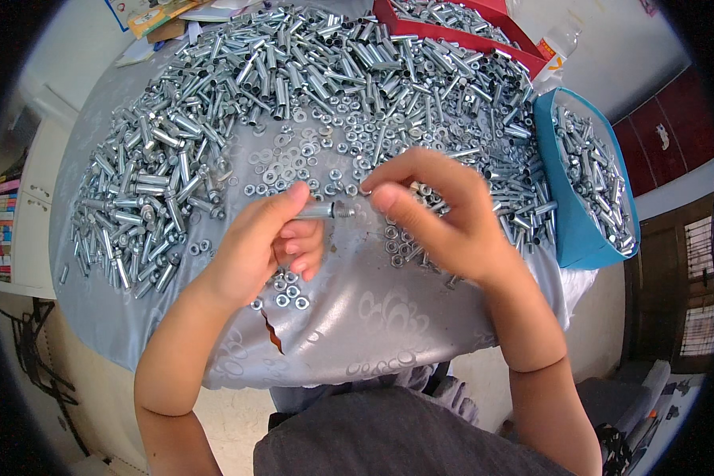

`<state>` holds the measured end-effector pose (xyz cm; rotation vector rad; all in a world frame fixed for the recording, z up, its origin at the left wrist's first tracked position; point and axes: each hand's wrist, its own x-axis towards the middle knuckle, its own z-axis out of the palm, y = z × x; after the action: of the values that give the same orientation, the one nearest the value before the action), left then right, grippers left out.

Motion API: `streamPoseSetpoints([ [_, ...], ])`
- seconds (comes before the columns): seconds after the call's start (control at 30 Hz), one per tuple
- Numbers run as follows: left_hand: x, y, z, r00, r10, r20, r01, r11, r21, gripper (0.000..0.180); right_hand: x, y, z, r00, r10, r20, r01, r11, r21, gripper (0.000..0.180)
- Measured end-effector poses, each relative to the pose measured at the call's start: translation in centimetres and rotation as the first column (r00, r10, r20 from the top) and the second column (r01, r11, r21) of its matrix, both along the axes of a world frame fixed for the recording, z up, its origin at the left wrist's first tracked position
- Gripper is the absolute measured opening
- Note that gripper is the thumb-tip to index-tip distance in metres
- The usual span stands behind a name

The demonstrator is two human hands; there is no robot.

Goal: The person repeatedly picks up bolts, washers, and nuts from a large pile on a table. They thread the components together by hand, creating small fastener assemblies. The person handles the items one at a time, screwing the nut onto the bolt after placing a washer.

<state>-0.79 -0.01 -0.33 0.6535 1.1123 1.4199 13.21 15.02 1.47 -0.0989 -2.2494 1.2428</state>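
A table point(452, 349) under a shiny grey cover point(309, 363) is carrying very many metal parts. Along the far edge, a wide heap of sleeves and bolts point(293, 67) is lying. By the left edge, a pile of sleeved bolts point(147, 190) is resting. Flat washers point(284, 161) and loose nuts point(351, 190) are lying around the middle. A small group of nuts point(293, 291) is sitting nearer to the near edge, where a tear point(272, 332) is showing. At the far edge, right of the middle, a red box point(383, 16) is standing, and at the right edge a blue box point(559, 206).

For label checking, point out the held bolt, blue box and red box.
Held bolt point(318, 210), head view: smooth sleeve.
Blue box point(558, 190), head view: left wall.
Red box point(468, 44), head view: near wall.
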Motion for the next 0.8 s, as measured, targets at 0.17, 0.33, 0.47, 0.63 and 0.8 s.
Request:
streamPoseSetpoints([
  [0.17, -0.7, 0.1, 0.0, 0.966, 0.018, 0.257, -0.034, 0.998, 0.055, 0.045, 0.7, 3.5, 0.4, 0.936, -0.351, -0.02, 0.35, 0.926, 0.138, 0.012],
  [0.33, -0.9, 0.3, 0.1, 0.959, 0.033, 0.283, -0.053, 0.997, 0.064, 0.044, 4.1, 7.6, 1.0, 0.769, -0.495, 0.405, 0.332, 0.85, 0.408, 0.014],
  [0.47, -0.9, 0.3, 0.0, 0.964, 0.044, 0.263, -0.057, 0.998, 0.039, 0.045, 4.6, 8.6, 1.1, 0.69, -0.537, 0.485, 0.375, 0.838, 0.395, 0.017],
  [0.63, -0.8, 0.4, -0.1, 0.967, 0.055, 0.25, -0.065, 0.997, 0.034, 0.044, 4.4, 8.7, 0.7, 0.707, -0.559, 0.434, 0.39, 0.82, 0.419, 0.019],
  [0.8, -0.6, 0.4, -0.1, 0.976, 0.054, 0.21, -0.062, 0.998, 0.031, 0.044, 3.5, 9.3, -0.3, 0.73, -0.645, 0.227, 0.502, 0.731, 0.462, 0.021],
])
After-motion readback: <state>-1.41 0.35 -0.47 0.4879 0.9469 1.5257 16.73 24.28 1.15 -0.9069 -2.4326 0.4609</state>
